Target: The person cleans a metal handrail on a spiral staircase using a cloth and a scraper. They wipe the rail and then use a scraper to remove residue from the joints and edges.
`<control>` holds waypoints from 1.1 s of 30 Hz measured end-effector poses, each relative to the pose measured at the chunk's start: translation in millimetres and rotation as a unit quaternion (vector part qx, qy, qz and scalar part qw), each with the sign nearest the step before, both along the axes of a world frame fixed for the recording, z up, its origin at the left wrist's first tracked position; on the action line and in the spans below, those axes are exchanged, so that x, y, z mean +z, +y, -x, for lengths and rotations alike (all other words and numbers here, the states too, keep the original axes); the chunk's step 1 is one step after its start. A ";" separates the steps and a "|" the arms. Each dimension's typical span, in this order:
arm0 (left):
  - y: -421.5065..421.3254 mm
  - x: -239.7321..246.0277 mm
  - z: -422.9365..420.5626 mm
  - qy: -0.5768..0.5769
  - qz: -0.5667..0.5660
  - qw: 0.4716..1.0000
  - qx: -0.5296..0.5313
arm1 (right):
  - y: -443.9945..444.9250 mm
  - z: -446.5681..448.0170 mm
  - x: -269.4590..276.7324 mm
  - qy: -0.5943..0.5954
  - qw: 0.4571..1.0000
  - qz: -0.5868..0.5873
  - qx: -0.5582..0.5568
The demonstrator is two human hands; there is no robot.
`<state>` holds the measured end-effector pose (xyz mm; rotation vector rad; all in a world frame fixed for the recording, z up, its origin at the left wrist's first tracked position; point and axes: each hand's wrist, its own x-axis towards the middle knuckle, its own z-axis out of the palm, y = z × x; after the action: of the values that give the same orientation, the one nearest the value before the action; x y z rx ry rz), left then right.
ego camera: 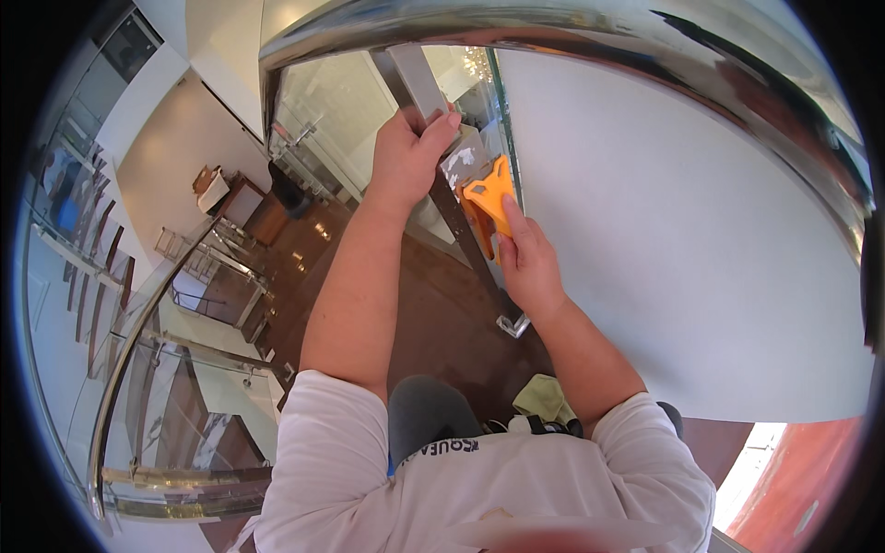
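My left hand (408,155) is wrapped around the upper part of a flat metal railing post (462,228), its thumb on the near face. Just below that grip, whitish residue (459,162) clings in patches to the post. A yellow-orange plastic scraper (489,195) is held by its handle in my right hand (531,269). Its wide head is at the post, beside the residue, and its reflection shows in the metal. Whether the blade touches the surface I cannot tell. A green-edged glass panel (510,138) stands just right of the post.
A polished metal handrail (553,43) arches across the top. To the right spreads a large white panel (671,228). A metal bracket (513,326) sits at the post's lower end. A light green cloth (543,399) hangs at my waist. Glass-sided stairs (104,235) rise at left above brown flooring.
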<state>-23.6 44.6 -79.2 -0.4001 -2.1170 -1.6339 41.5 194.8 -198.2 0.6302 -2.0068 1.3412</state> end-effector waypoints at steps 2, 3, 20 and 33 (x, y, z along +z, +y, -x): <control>0.8 -0.9 0.5 0.000 -0.019 1.000 -0.007 | -1.1 -0.9 1.3 -0.006 1.000 0.017 0.013; 1.4 -1.3 0.6 -0.002 -0.019 1.000 -0.004 | -1.5 -1.1 2.1 -0.010 0.999 0.027 0.019; 0.2 4.1 -4.9 -0.024 -0.005 0.999 -0.038 | 4.6 0.9 -2.8 0.072 0.995 -0.056 0.035; -5.4 1.4 -4.1 0.024 0.004 0.995 -0.097 | 5.0 2.1 1.4 0.098 0.994 -0.036 0.039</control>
<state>-19.5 39.2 -77.8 -0.6592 -2.1054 -1.7027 39.4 199.8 -196.7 0.8469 -1.8949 1.2050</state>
